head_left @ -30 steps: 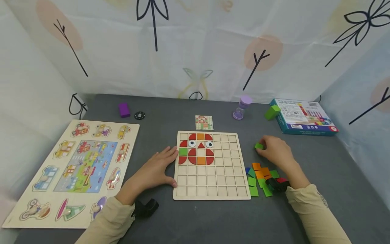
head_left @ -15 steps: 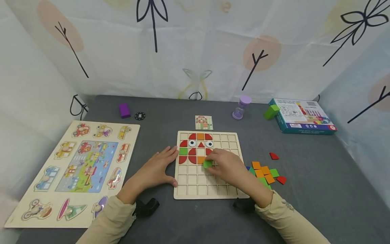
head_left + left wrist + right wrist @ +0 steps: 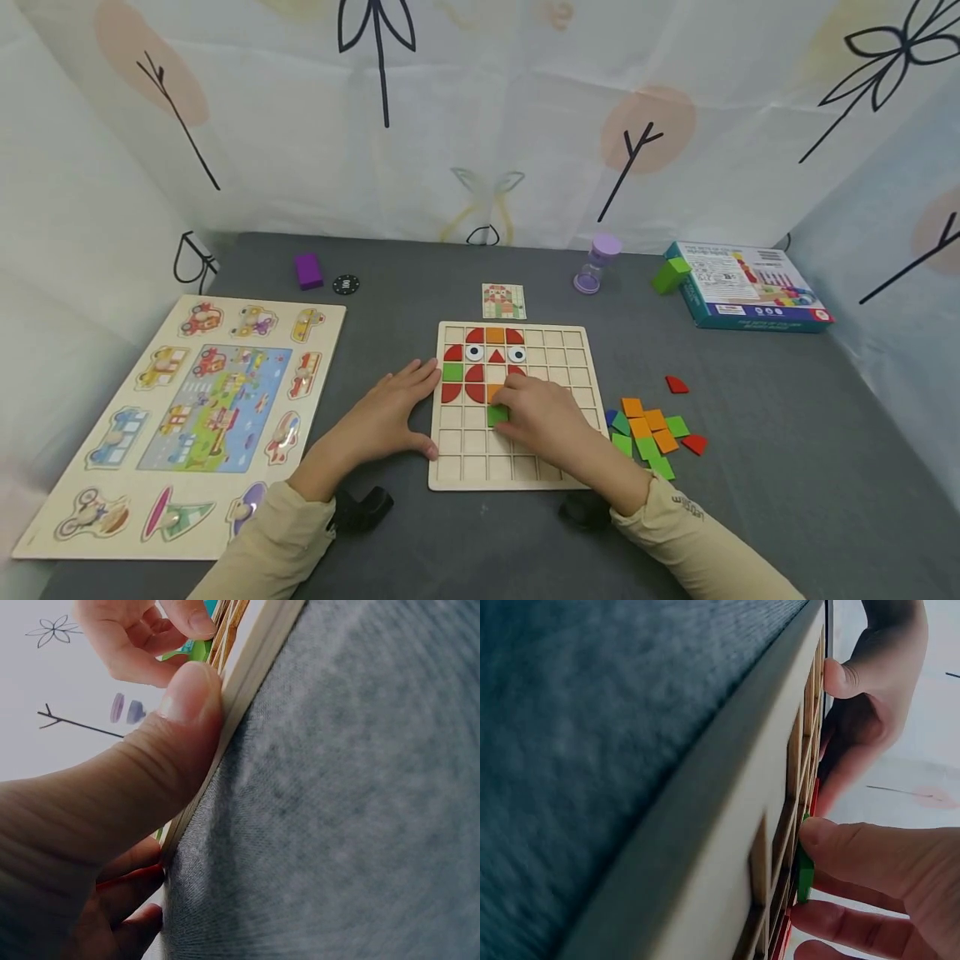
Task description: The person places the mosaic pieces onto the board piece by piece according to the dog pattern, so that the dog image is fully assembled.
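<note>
A wooden grid board (image 3: 474, 472) lies flat on the grey table, its upper left filled with red, orange and green tiles and two eye tiles (image 3: 516, 354). My left hand (image 3: 375, 418) rests against the board's left edge, fingers extended; in the left wrist view its thumb (image 3: 187, 712) touches the rim. Between thumb and fingers, my right hand (image 3: 546, 421) pinches a green square tile (image 3: 497, 415) over the cell just below an orange tile (image 3: 493, 392). The right wrist view shows this tile tilted close at the grid, and my hand covers cells on its right.
Loose orange, green, red and blue tiles (image 3: 651, 425) lie right of the board. A pattern card (image 3: 503, 302) is behind it. Farther back stand a purple sand timer (image 3: 596, 262), a game box (image 3: 750, 287) and a green block (image 3: 670, 275). A vehicle puzzle (image 3: 318, 417) occupies the left.
My right hand has carried the green tile from right of the loose tiles leftward onto the board, then slightly farther left and down. My left hand stays at the edge.
</note>
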`<act>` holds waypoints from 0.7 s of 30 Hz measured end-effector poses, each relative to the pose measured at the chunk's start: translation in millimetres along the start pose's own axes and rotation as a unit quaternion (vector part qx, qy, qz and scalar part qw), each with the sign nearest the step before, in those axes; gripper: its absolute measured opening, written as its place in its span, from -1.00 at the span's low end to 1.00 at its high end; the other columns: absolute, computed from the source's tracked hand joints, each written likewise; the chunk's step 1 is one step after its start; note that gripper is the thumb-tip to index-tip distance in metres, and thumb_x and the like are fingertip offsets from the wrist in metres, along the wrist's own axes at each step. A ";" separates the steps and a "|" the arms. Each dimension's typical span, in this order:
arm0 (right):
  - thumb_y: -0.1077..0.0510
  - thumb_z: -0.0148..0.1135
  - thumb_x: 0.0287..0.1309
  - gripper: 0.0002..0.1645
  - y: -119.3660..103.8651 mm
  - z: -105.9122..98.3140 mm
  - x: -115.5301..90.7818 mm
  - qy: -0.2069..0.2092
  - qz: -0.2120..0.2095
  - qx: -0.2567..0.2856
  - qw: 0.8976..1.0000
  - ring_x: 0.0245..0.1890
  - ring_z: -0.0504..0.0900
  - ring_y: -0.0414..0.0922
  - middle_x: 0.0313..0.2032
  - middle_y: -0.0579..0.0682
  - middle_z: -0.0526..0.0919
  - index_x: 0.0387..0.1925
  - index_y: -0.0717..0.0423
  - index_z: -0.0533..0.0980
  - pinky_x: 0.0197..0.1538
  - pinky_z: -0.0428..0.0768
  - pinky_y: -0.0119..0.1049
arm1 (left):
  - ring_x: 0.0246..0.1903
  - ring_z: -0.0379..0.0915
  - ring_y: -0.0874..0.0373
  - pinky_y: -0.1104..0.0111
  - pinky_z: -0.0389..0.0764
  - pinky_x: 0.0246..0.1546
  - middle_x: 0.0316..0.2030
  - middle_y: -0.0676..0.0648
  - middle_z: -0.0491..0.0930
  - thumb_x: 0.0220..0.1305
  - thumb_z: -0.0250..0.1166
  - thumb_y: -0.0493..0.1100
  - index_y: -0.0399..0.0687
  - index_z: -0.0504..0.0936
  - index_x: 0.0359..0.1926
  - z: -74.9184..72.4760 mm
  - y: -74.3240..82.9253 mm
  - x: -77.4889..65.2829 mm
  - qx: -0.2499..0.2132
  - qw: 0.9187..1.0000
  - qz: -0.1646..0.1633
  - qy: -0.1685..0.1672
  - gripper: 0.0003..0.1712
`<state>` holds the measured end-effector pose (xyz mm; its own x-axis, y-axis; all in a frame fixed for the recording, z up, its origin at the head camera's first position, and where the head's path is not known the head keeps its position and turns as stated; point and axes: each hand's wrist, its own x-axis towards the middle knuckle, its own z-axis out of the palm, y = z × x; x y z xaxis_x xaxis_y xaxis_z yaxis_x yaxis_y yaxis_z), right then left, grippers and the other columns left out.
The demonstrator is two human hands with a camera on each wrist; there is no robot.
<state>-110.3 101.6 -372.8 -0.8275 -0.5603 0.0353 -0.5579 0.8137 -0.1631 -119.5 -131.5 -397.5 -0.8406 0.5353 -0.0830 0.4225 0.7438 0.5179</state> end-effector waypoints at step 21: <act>0.07 0.31 -0.07 -0.58 107.8 -43.4 -101.2 -0.012 0.211 0.026 0.977 -0.34 0.52 -0.06 -0.19 0.06 0.53 -0.10 0.08 0.54 -0.41 0.51 -0.18 | 0.33 -0.18 -0.06 -0.06 -0.03 0.23 0.33 -0.10 0.02 -0.37 0.47 0.17 -0.16 0.11 0.31 0.7 1.0 -0.2 -0.002 1.000 0.000 0.000 0.20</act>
<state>-89.3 252.7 -351.1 -0.9811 -0.1809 -0.0693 -0.1632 0.9645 -0.2075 -118.7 -130.6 -397.6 -0.8412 0.5343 -0.0827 0.4206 0.7428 0.5209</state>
